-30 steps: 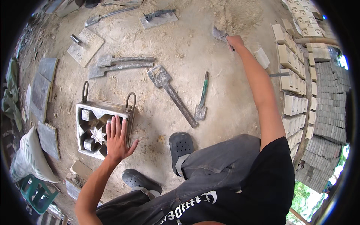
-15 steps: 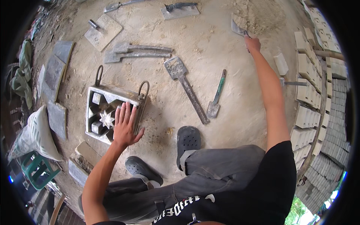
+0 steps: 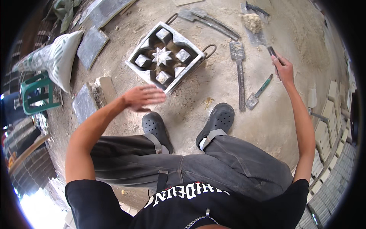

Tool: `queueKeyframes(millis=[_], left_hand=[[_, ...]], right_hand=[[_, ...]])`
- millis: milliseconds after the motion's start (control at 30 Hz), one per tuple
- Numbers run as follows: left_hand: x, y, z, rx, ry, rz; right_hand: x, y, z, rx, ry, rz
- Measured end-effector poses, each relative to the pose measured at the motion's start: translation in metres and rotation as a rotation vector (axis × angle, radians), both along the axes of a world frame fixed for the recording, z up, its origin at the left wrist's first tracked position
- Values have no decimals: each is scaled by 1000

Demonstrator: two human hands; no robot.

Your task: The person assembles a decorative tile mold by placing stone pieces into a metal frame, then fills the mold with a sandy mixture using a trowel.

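My right hand [image 3: 283, 68] is wrapped round the dark handle of a trowel [image 3: 259, 39]. A heap of pale sandy mix [image 3: 252, 23] rides on its flat blade. My left hand [image 3: 145, 97] is empty, its fingers stretched out and slightly blurred, just off the near corner of a square metal mould [image 3: 183, 39]. The mould lies on the ground with looped handles at its far and right corners. Inside it sit an eight-pointed star [image 3: 162, 56] and several blocky inserts, with dark gaps between them.
Right of the mould lie a long-handled metal paddle [image 3: 240, 72], a small green-handled spatula [image 3: 260, 91] and flat metal bars [image 3: 213, 23]. At left are grey slabs [image 3: 92, 46], a white sack [image 3: 65, 57] and a green stool [image 3: 36, 78]. Pale blocks [image 3: 324, 131] line the right side.
My right hand has lifted the trowel from the sand pile, now loaded, and brought it nearer the mould. My left hand has come off the mould's edge. The whole view has turned.
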State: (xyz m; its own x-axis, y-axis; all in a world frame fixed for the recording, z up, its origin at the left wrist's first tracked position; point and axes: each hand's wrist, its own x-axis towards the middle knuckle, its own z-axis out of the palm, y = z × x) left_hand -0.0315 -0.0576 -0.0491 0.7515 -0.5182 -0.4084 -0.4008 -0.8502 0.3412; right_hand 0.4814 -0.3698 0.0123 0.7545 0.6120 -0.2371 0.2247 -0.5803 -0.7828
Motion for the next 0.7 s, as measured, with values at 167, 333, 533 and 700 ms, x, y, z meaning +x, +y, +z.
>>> queueKeyframes(millis=[167, 333, 533, 700], left_hand=[[-15, 37, 33, 430, -433, 997], [34, -5, 26, -887, -561, 2610], [74, -78, 38, -2363, -185, 2263], [69, -76, 54, -2515, -16, 2090]], right_hand=[[-60, 44, 6, 32, 79, 266], [-112, 85, 34, -10, -102, 622], [-141, 112, 37, 130, -368, 936], [-148, 122, 41, 71, -573, 1102]])
